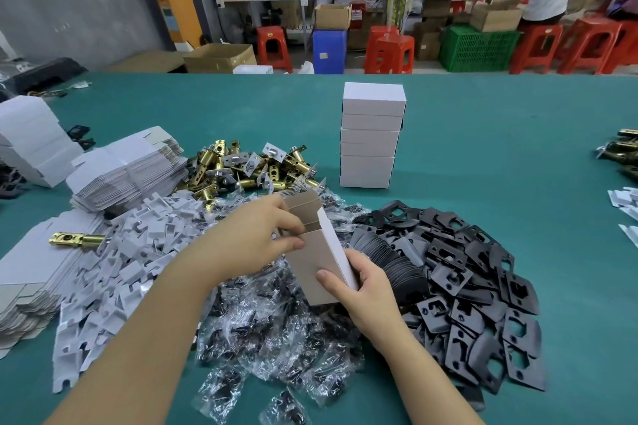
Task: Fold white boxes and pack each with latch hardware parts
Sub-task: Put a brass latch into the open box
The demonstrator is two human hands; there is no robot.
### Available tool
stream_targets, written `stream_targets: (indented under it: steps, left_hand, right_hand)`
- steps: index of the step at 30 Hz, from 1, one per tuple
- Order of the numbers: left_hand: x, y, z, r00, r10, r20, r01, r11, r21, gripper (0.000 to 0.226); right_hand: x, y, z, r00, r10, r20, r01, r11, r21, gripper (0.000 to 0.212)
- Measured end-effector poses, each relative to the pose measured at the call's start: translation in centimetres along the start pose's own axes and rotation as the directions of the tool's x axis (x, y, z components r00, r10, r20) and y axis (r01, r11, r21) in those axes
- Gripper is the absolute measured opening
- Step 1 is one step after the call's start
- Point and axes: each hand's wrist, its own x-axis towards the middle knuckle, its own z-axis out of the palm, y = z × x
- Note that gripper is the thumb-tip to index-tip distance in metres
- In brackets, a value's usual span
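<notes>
Head view. Closest: clear bagged screw packs (pixel 262 331) heaped under both forearms. Above them, half-formed box (pixel 319 252) held tilted in mid-air, end flaps not yet tucked. Right hand (pixel 362 290) gripping its lower end w/ thumb on the grey face; left hand (pixel 257 238) pinching a flap at its upper end. Done so far: six closed boxes stacked (pixel 371 140) beyond the hands. Left to do: big piles of flat blanks (pixel 127 172) left of left hand, brass latches (pixel 248 166) ahead, black plates (pixel 459 279) right of right hand. Open green table (pixel 518 148) only right of the stack; near edge out of view.
</notes>
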Motion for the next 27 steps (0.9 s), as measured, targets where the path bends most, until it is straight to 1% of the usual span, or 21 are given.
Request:
stream_targets:
  steps: [2, 4, 6, 8, 16, 20, 23, 25, 27]
  left_hand:
    - [0.0, 0.3, 0.0, 1.000, 0.013, -0.013, -0.012, 1.000, 0.012, 0.009]
    - [-0.1, 0.6, 0.0, 0.999, 0.033, -0.031, -0.032, 0.999, 0.023, 0.011]
    - [-0.1, 0.8, 0.1, 0.997, 0.064, -0.043, -0.062, 0.997, 0.055, 0.013]
    - [-0.1, 1.1, 0.1, 0.994, 0.094, -0.056, -0.089, 0.992, 0.090, 0.016]
    - [0.0, 1.8, 0.1, 0.988, 0.132, -0.074, -0.117, 0.976, 0.184, 0.018]
    - [0.1, 1.6, 0.3, 0.989, 0.130, -0.071, -0.115, 0.977, 0.179, 0.015]
    - [0.1, 1.7, 0.1, 0.987, 0.115, -0.114, -0.100, 0.987, 0.128, 0.012]
    - [0.0, 1.6, -0.1, 0.979, 0.061, -0.193, -0.058, 0.998, 0.024, 0.016]
    - [0.0, 1.4, -0.3, 0.961, -0.022, -0.274, -0.011, 0.993, -0.115, 0.026]
  right_hand:
    - [0.0, 0.1, 0.0, 1.000, 0.019, 0.020, -0.020, 0.999, 0.038, 0.037]
    - [0.0, 0.1, 0.0, 0.998, 0.045, 0.051, -0.049, 0.995, 0.088, 0.041]
    - [0.0, 0.2, 0.1, 0.996, 0.055, 0.066, -0.060, 0.995, 0.082, 0.050]
    - [0.1, 0.3, 0.2, 0.997, 0.045, 0.066, -0.048, 0.998, 0.048, 0.054]
    - [0.2, 0.6, 0.2, 0.998, 0.024, 0.056, -0.024, 1.000, 0.000, 0.042]
    - [0.3, 0.7, 0.2, 0.999, 0.014, 0.034, -0.014, 1.000, -0.010, 0.038]
    - [0.3, 0.9, 0.1, 1.000, 0.009, 0.027, -0.009, 1.000, -0.015, 0.038]
    - [0.4, 1.0, 0.2, 1.000, 0.010, 0.026, -0.010, 1.000, -0.009, 0.042]
    - [0.4, 1.1, 0.3, 1.000, 0.021, 0.014, -0.021, 1.000, 0.008, 0.047]
